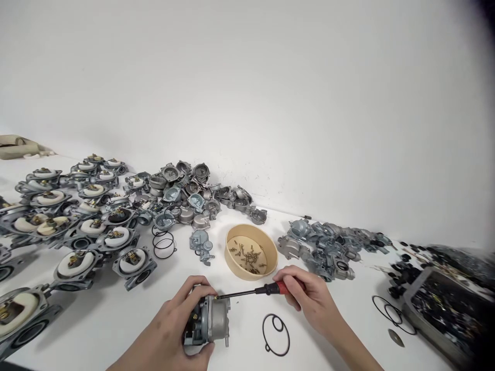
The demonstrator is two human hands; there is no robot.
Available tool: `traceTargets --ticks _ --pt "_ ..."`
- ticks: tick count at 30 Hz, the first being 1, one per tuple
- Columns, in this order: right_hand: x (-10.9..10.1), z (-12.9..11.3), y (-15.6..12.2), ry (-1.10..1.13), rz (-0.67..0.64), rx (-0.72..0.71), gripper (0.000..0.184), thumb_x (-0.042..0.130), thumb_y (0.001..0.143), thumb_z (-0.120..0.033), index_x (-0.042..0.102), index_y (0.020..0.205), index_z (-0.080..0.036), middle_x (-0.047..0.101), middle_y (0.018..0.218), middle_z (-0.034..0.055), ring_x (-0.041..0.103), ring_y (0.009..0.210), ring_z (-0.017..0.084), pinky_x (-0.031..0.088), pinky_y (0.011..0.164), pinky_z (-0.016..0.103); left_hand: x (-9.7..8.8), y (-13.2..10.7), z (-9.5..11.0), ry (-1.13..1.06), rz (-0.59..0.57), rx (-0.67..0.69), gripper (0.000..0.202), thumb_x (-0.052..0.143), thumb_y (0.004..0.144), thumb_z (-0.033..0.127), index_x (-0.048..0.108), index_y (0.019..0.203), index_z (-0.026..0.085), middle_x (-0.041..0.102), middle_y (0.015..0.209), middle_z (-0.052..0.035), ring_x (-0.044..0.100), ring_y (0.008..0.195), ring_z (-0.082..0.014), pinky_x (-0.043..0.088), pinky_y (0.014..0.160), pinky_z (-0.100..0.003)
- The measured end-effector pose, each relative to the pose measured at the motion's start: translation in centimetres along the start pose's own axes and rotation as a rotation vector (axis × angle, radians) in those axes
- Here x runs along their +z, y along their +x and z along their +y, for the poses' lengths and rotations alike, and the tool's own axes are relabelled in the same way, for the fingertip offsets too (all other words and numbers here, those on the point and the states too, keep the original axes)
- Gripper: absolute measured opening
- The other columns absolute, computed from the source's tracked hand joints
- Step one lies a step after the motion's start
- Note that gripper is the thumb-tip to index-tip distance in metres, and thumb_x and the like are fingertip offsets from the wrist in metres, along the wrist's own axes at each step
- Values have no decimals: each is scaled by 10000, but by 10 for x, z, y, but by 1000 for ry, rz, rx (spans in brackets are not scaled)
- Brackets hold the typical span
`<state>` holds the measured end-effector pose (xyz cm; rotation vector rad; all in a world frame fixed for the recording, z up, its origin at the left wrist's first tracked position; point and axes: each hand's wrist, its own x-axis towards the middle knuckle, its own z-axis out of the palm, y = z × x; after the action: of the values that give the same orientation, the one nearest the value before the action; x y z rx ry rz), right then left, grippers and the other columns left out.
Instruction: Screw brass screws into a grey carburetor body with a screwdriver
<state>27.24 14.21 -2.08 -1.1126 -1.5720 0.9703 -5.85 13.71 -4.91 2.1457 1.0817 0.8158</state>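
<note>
Gripping the carburetor (211, 319), the left hand (174, 330) closes around it; the right hand (309, 299) pinches the screwdriver (255, 292), shaft lying level, tip leftward at the carburetor's top edge.

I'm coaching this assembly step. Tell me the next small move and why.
Probably turn the screwdriver: the right hand holds its red handle, its tip sits at a brass screw on the carburetor, and the left hand grips that body steady.

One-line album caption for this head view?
Left hand grips a carburetor; right hand holds a screwdriver against it.
</note>
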Motion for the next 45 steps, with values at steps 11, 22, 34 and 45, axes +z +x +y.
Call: traceTargets --ticks 11,22,34,45 --pt "4 0 0 -4 52 -68 221 710 994 -431 800 1014 -230 677 976 93 575 620 138 472 522 260 -1 1 1 12 -3 5 749 659 709 73 484 1370 377 567 1470 -55 740 1203 -268 629 978 -327" --pt "8 -10 -3 37 65 18 232 722 991 -440 796 1057 -230 655 932 77 417 537 93 366 457 244 -2 1 2 6 -17 -1 758 646 707 67 479 1369 396 566 1464 -49 739 1204 -283 633 962 -344" --pt "0 -3 0 16 -10 -104 155 738 983 -358 815 1074 -258 630 1131 123 568 707 157 477 545 269 -1 0 1 -2 -27 -7 770 652 718 60 454 1381 395 527 1489 -53 719 1223 -274 606 1022 -367" --pt "4 -11 -2 12 45 -66 213 746 971 -443 824 1019 -250 676 995 109 638 749 194 545 556 271 -1 0 2 5 4 14 758 641 704 59 477 1369 384 563 1465 -51 743 1189 -269 627 973 -338"
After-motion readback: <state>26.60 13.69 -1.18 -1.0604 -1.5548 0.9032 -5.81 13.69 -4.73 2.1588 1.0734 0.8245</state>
